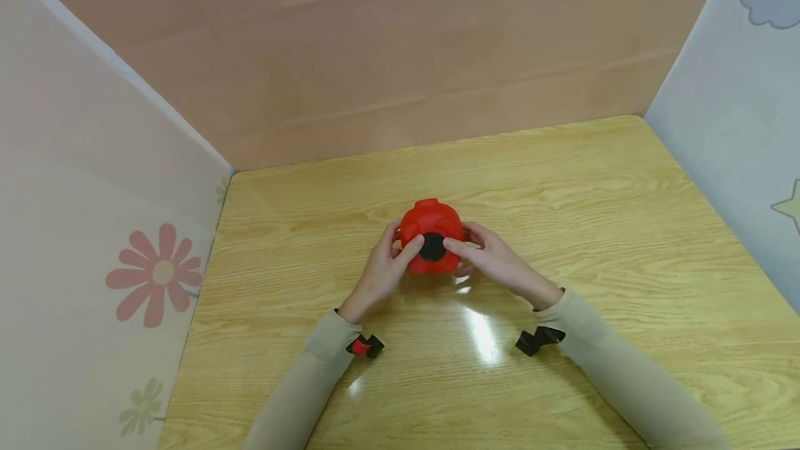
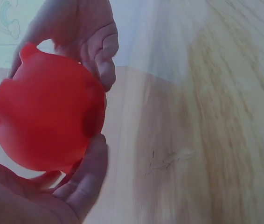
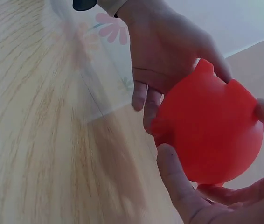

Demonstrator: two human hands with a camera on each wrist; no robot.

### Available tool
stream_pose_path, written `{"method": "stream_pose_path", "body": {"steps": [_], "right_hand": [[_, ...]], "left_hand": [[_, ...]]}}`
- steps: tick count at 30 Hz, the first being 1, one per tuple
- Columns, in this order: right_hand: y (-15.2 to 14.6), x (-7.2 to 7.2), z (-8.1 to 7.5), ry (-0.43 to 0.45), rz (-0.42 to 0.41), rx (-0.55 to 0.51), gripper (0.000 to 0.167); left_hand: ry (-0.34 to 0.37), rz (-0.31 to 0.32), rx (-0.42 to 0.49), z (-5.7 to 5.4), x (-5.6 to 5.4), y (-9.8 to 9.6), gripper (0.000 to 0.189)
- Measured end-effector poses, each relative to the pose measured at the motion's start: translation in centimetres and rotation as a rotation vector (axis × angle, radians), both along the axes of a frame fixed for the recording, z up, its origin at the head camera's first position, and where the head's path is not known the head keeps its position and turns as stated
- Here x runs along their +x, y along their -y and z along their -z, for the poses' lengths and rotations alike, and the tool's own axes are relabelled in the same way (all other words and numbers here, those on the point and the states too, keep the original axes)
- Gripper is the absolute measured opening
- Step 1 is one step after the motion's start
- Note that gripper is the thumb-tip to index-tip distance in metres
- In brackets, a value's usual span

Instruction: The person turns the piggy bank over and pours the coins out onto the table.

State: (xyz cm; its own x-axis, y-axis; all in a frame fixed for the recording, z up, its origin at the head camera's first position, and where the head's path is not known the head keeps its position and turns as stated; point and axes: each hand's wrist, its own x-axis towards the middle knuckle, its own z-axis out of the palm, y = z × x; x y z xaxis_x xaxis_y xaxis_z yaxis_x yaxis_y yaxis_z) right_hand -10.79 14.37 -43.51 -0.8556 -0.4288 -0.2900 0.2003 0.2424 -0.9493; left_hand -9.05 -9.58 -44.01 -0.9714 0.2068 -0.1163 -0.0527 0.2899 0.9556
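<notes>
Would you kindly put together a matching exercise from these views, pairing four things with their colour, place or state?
Things
1. Rounded object
2. Round patch
3. Large flower picture
4. Table

Descriptions
A. Pink petals, on the wall at the left of the head view
B. Pale wood grain, beneath the arms
C. Red, held by the left hand and the right hand
D. Black, between the two thumb tips in the head view

Right pairs: 1-C, 2-D, 3-A, 4-B.
</notes>
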Motion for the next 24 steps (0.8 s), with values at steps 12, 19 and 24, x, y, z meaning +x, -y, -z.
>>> {"method": "stream_pose_path", "body": {"steps": [12, 19, 24], "right_hand": [[0.2, 0.2, -0.3, 0.111, 0.041, -0.063, 0.072], [0.2, 0.2, -0.5, 0.056, 0.015, -0.014, 0.070], [0.2, 0.3, -1.1, -0.150, 0.100, 0.098, 0.066]], "left_hand": [[0.181, 0.158, 0.194, 0.5, -0.6, 0.8, 0.066], [0.195, 0.101, 0.251, 0.4, -0.6, 0.6, 0.063], [0.196, 0.064, 0.255, 0.6, -0.7, 0.6, 0.065]]}}
